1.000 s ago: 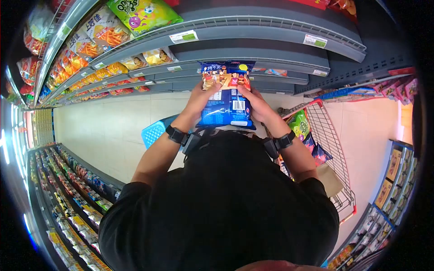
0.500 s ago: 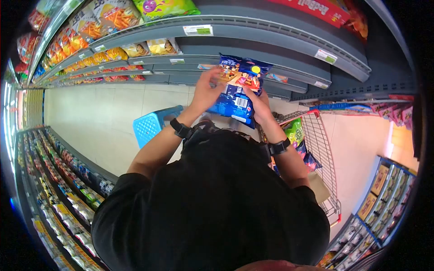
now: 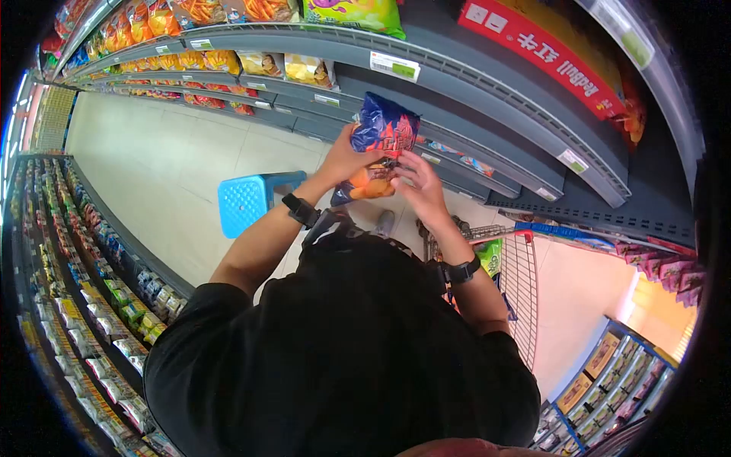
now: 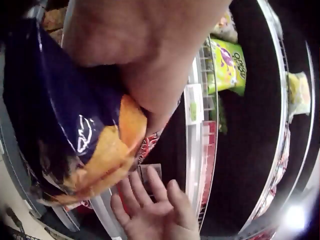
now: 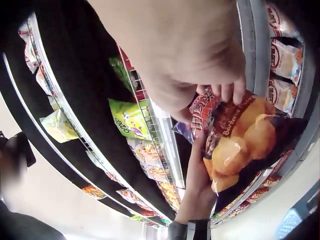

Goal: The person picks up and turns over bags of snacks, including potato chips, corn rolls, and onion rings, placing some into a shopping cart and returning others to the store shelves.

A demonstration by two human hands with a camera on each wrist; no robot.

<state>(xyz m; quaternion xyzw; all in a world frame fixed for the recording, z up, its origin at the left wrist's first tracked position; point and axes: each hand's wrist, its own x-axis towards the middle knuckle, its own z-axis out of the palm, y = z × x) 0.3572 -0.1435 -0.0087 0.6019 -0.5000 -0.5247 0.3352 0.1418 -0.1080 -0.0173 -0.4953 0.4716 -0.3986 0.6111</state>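
A dark blue potato chip bag (image 3: 387,126) is held up in front of the body, the side with printed chips and red lettering showing. In the right wrist view the chip bag (image 5: 250,132) reads "Barbecue". My left hand (image 3: 346,161) grips its left side, thumb across the front. Spread and slightly bent, the fingers of my right hand (image 3: 425,196) are at the bag's right edge. The left wrist view shows that right hand (image 4: 160,212) with its palm turned up, just below the bag's lower end.
Shelves with a Red Bull box (image 3: 544,65), a green snack bag (image 3: 358,15) and orange chip bags (image 3: 164,19) stand ahead. A blue stool (image 3: 244,206) is on the floor at left. A wire shopping cart (image 3: 521,286) holding bags stands at right.
The bag has turned over from its barcode side to its chip-picture side. My left hand let go, then took hold again; the right hand has released it. The view has swung right.
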